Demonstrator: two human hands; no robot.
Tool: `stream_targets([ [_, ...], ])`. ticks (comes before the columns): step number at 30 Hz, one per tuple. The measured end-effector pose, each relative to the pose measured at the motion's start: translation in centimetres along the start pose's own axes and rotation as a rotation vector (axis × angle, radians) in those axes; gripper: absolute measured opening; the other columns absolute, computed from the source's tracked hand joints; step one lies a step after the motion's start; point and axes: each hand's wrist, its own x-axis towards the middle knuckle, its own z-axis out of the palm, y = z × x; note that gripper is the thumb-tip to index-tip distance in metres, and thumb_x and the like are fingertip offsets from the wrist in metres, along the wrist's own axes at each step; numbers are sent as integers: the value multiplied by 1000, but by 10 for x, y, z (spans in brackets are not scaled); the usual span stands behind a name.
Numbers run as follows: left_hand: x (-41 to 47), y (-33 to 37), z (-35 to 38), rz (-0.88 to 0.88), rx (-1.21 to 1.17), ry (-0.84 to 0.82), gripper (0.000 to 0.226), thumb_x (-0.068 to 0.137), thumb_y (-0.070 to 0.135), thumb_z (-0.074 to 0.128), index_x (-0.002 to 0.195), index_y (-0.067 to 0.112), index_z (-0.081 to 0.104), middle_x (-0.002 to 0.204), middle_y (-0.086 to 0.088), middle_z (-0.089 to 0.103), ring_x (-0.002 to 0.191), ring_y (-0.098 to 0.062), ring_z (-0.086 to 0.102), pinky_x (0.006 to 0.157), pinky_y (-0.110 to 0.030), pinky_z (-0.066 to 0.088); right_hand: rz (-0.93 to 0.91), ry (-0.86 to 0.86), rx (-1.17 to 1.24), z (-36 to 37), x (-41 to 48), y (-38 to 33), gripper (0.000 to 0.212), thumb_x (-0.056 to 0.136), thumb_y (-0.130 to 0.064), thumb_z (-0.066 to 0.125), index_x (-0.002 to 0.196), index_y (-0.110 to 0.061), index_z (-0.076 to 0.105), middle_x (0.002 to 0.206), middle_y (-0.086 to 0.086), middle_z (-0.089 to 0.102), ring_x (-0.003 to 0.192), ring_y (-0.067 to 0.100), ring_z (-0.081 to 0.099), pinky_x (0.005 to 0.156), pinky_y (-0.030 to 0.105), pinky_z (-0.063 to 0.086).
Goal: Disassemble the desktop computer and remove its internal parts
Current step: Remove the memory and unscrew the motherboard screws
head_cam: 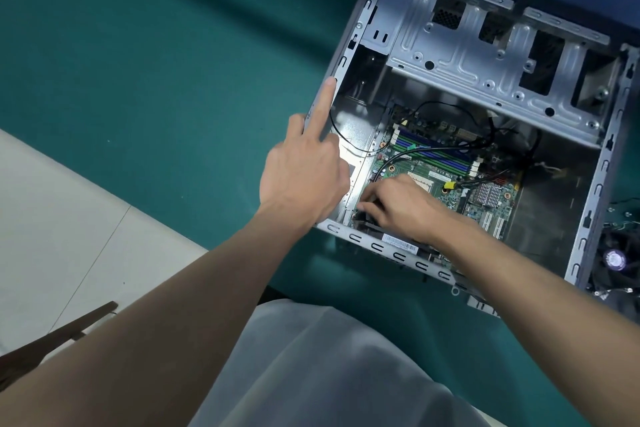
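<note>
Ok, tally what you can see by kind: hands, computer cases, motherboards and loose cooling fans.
hands: 2, left hand and right hand
computer case: 1
motherboard: 1
cooling fan outside the case: 1
total: 5

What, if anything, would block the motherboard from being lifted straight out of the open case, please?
Black cables loop across the motherboard near the memory sticks, and the right hand covers its near-left corner. The drive cage spans the far end and may overhang the board's edge.
</note>
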Motion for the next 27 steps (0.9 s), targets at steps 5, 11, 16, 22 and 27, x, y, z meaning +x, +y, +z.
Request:
stream_targets([
  [5, -1, 1, -2, -1, -13, -10, 24, 90, 32, 47, 77, 15, 57, 161, 8, -14, 110, -21, 40, 54, -32, 35, -33, -44, -266, -12, 5, -20, 48, 99, -38, 39, 61, -9, 45, 57, 6, 47, 48, 22, 45, 56, 38, 52],
  [11, -1, 0, -3, -1, -31, 0, 23, 90, 33, 48, 75, 16, 51, 161, 8, -13, 111, -22, 40, 55, -32, 35, -5, -140, -335, -23, 15, -37, 38, 95, -27, 42, 60, -12, 40, 59, 3, 41, 53, 21, 43, 57, 32, 40],
  [16, -1, 1, -2, 3, -27, 24, 23, 90, 33, 49, 74, 17, 49, 162, 6, -11, 110, -22, 42, 54, -32, 35, -37, -206, -361, -30, 15, -40, 36, 95, -13, 35, 61, -7, 44, 62, 7, 44, 55, 20, 42, 53, 34, 40],
  [22, 0, 1, -2, 8, -33, 31, 23, 90, 32, 49, 73, 17, 49, 162, 6, -10, 108, -22, 44, 53, -32, 37, -64, -250, -410, -35, 15, -47, 39, 99, -10, 31, 61, -11, 42, 62, 4, 41, 58, 21, 45, 62, 39, 51],
  [27, -1, 1, -3, 2, -34, 30, 24, 90, 30, 47, 73, 15, 53, 162, 6, -9, 107, -22, 44, 53, -32, 37, -83, -307, -478, -31, 15, -40, 38, 100, -21, 35, 63, -12, 38, 64, 3, 42, 55, 18, 42, 60, 35, 44],
])
